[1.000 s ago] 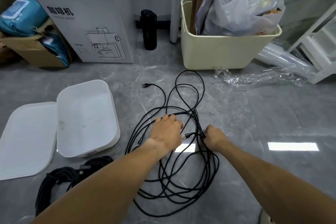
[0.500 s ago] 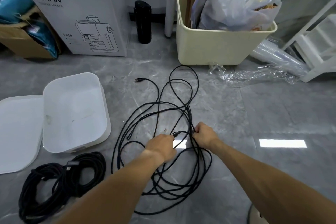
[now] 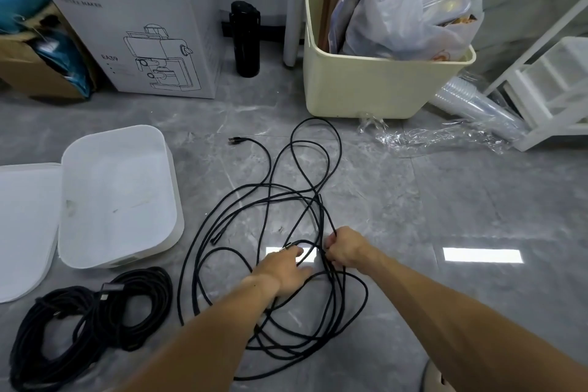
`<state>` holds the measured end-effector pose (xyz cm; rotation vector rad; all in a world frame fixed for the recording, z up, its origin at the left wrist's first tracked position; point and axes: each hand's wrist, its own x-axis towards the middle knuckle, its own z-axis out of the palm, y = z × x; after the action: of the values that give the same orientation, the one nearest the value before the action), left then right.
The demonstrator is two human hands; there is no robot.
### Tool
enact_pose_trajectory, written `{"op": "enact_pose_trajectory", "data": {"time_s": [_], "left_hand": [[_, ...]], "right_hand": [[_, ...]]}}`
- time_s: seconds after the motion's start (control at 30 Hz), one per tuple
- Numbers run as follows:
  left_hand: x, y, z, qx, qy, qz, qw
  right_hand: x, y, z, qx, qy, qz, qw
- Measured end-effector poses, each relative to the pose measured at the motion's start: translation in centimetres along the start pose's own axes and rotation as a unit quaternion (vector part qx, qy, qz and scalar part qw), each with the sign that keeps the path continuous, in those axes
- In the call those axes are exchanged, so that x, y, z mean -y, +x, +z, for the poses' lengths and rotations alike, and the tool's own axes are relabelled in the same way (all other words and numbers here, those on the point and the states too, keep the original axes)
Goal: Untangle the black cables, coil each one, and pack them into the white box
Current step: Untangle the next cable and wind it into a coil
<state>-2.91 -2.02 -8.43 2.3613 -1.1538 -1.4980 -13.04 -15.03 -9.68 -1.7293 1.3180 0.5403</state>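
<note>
In the head view, the tangled black cables sprawl over the grey floor at frame centre. The right hand has its grip clenched around several strands. The left hand lies just beside it, its fingers pinching a cable end. One plug lies loose toward the upper centre. The white box sits open at left, its lid touching its left edge. A coiled bundle lies at lower left, near the box. Bare floor stretches right of the tangle.
</note>
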Motion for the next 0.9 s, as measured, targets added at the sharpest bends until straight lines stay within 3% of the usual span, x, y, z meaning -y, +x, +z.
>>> {"op": "enact_pose_trajectory", "data": {"time_s": [0.13, 0.5, 0.77, 0.9], "left_hand": [[-1.0, -0.3, 0.4, 0.025, -0.073, -0.010, 0.997], [-0.6, -0.9, 0.2, 0.083, -0.072, 0.026, 0.994], [-0.4, -1.6, -0.7, 0.028, -0.036, 0.022, 0.999], [-0.7, -1.8, -1.4, -0.008, -0.044, 0.027, 0.999]], "right_hand": [[0.2, 0.0, 1.1, -0.066, -0.097, -0.023, 0.993], [0.1, -0.1, 1.0, -0.043, -0.197, -0.063, 0.977], [0.5, -2.0, -0.1, -0.051, -0.186, -0.076, 0.978], [1.5, -3.2, -0.8, -0.057, -0.070, -0.113, 0.989]]}}
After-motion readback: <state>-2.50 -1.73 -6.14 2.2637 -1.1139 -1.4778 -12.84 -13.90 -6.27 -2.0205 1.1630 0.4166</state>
